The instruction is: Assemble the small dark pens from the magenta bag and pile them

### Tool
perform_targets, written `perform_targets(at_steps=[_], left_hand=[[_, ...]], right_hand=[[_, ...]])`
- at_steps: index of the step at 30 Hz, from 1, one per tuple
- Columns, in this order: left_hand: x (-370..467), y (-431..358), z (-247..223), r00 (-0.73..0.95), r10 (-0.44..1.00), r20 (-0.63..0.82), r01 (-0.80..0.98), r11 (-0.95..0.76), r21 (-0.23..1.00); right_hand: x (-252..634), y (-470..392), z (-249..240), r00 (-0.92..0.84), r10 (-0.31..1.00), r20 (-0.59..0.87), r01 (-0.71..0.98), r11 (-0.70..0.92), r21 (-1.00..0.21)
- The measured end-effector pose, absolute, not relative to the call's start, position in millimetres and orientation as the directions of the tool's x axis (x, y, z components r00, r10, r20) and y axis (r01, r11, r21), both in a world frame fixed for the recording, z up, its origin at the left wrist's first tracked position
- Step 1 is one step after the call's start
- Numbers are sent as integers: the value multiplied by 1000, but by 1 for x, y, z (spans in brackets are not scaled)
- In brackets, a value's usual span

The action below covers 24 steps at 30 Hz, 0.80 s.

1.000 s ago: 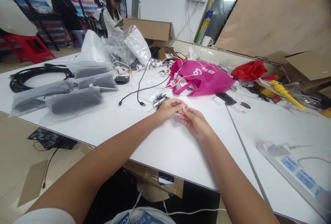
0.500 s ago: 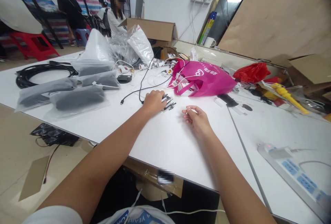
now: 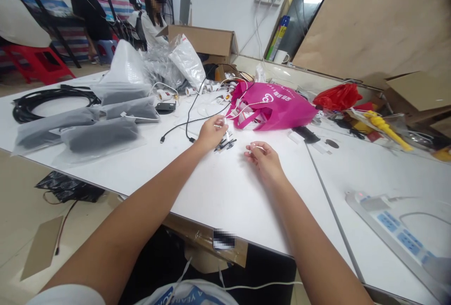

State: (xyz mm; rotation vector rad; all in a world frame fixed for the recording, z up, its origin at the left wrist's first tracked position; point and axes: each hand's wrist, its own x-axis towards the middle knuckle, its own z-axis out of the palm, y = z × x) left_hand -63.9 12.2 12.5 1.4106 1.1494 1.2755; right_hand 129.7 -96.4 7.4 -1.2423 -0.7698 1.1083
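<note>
My left hand (image 3: 211, 133) is raised a little over a small pile of dark pen-like sticks (image 3: 225, 144) on the white table (image 3: 218, 187). Its thumb and fingers close on a small clear, whitish piece (image 3: 226, 125), too blurred to name. To the right of the pile, my right hand (image 3: 265, 160) stays just above the tabletop. Its thumb and forefinger are pinched together, and a pale bit seems to show at the tips, too small to make out.
Behind my hands lies a pink bag (image 3: 282, 107) beside black and white cables. Grey pouches (image 3: 102, 133) and a coiled black cable (image 3: 52, 103) are at left. A power strip (image 3: 394, 234) lies at right. People sit in the background.
My left hand has lifted off the pile of dark sticks, with a clear whitish piece now showing in its fingers. My right hand keeps its pinch in nearly the same place.
</note>
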Motion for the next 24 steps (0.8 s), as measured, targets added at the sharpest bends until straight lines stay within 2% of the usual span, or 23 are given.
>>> perform_targets(at_steps=[2,5,9,14,17,24], left_hand=[[-57,7,17,111,993,28,-194,-6,981],[-49,-4,19,247,967,-57,-349,144,926],[-43,-13,13,359,929,-87,-328,212,921],[-42,-14,2,428,903,-45,-228,156,961],[-40,-16,-3,514,857,-16,-153,110,982],[-24,-37,-5,641,761,100,-137,-15,990]], right_hand=[[129,-95,5,337,938,-82,-240,1,-971],[130,-93,3,395,917,-56,-266,56,-962],[134,-91,0,505,863,-27,-268,126,-955],[142,-86,-5,572,820,23,-251,202,-947],[143,-86,-5,570,818,77,-190,222,-956],[130,-90,6,465,838,284,29,307,-951]])
